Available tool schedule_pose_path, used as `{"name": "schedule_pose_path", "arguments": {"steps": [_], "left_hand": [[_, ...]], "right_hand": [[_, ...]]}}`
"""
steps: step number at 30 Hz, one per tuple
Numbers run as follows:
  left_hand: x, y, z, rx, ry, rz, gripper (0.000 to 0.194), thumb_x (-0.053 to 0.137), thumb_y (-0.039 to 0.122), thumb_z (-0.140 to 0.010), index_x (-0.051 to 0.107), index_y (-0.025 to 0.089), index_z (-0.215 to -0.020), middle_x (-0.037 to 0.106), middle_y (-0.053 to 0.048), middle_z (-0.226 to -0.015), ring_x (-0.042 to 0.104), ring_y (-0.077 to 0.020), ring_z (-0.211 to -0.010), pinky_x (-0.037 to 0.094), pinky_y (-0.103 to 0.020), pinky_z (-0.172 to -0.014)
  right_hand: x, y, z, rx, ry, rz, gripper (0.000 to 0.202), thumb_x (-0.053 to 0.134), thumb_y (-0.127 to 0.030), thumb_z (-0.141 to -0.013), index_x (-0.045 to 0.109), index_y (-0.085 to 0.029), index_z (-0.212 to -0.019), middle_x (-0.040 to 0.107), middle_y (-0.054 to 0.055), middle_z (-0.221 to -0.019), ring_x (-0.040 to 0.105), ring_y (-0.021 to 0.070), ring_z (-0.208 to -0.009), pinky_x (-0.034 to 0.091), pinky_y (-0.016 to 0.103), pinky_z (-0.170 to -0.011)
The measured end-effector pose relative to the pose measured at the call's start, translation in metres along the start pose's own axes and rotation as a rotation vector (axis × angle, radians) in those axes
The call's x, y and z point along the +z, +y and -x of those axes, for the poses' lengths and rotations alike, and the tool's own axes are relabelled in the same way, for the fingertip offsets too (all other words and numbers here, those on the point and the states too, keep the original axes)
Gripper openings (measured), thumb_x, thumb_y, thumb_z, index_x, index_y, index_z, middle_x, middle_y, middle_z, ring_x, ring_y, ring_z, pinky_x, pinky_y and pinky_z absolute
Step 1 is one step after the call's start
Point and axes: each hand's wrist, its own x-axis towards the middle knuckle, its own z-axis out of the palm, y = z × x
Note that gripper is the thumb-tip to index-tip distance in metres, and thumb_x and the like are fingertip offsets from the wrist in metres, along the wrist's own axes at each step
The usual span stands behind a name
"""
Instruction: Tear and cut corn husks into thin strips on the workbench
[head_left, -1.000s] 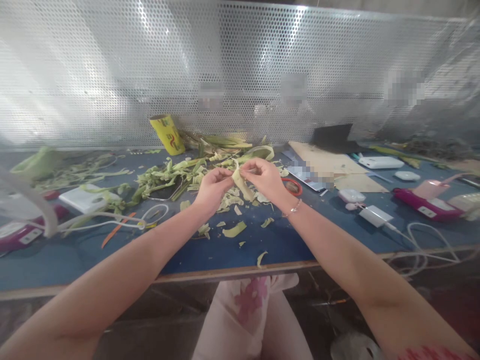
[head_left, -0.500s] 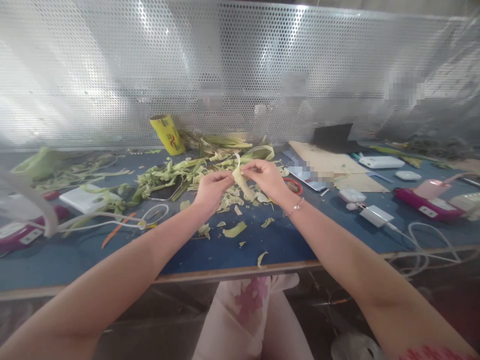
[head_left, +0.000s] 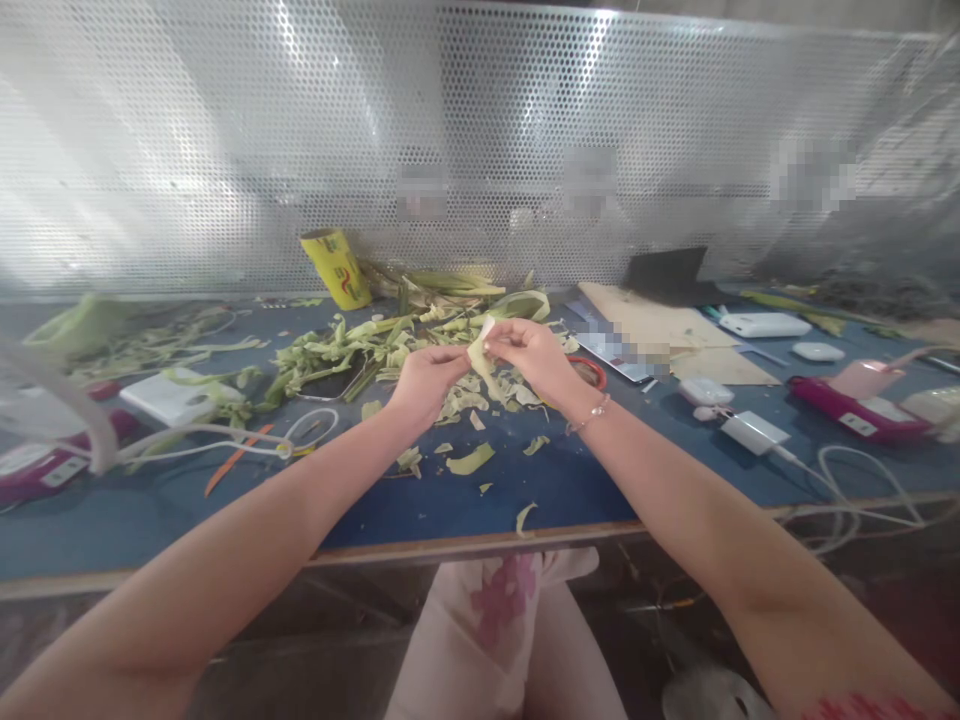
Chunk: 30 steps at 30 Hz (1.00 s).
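Between my two hands is a pale green plant strip [head_left: 487, 372], its upper end whitish and its lower end hanging down. My left hand [head_left: 426, 382] pinches it from the left with thumb and forefinger. From the right, my right hand [head_left: 534, 358] grips the same strip near its top, fingers curled. Under and around the hands lie peeled pale green scraps [head_left: 459, 402], with one larger piece [head_left: 471, 459] nearer me. A heap of green stalks [head_left: 322, 358] spreads to the left and behind.
A yellow cardboard tube [head_left: 337, 270] leans at the back by the perforated metal panel [head_left: 480, 120]. On the right are a phone [head_left: 611, 357], brown card [head_left: 645, 315], a white charger [head_left: 754, 432] and a magenta power strip [head_left: 862, 408]. White cables [head_left: 217, 440] cross the left side.
The strip's top, a thin curl before, now shows as a broader whitish flap beside my right fingers. Both hands stay in nearly the same place.
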Motion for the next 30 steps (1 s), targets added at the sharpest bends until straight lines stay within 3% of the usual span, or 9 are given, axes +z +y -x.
{"name": "schedule_pose_path", "arguments": {"steps": [12,21,24,30], "left_hand": [[0.000,-0.002,-0.001,-0.067,-0.010,0.105,0.026,0.082,0.027,-0.045,0.067,0.011,-0.058,0.066,-0.006,-0.060,0.065,-0.0178,-0.070,0.050,-0.033,-0.081],[0.001,0.001,-0.002,-0.114,0.015,0.141,0.017,0.074,0.014,-0.052,0.058,0.012,-0.053,0.062,-0.004,-0.058,0.063,-0.0151,-0.068,0.050,-0.032,-0.082],[0.000,-0.001,-0.003,-0.126,0.015,0.181,0.015,0.072,0.012,-0.052,0.057,0.012,-0.053,0.060,-0.002,-0.057,0.063,-0.0133,-0.067,0.050,-0.029,-0.080],[-0.002,-0.004,-0.005,-0.132,-0.018,0.195,0.016,0.072,0.014,-0.053,0.056,0.012,-0.054,0.060,-0.002,-0.058,0.062,-0.0134,-0.067,0.050,-0.030,-0.081]], "right_hand": [[0.005,-0.006,0.004,-0.027,-0.016,0.236,0.006,0.063,-0.022,-0.071,0.061,-0.017,-0.074,0.067,0.003,-0.077,0.064,0.0156,-0.072,0.053,0.034,-0.073],[0.006,-0.004,0.005,-0.040,0.037,0.052,0.015,0.058,-0.031,-0.077,0.055,-0.021,-0.088,0.061,0.004,-0.096,0.062,0.0136,-0.074,0.054,0.031,-0.070],[0.001,-0.005,0.004,-0.030,0.073,-0.032,0.020,0.048,-0.039,-0.083,0.053,-0.024,-0.094,0.058,0.003,-0.090,0.059,0.0122,-0.071,0.053,0.029,-0.068],[-0.007,0.004,-0.001,-0.079,0.145,0.104,0.016,0.047,-0.036,-0.082,0.052,-0.022,-0.088,0.054,0.001,-0.085,0.054,0.0142,-0.079,0.046,0.027,-0.069]]}}
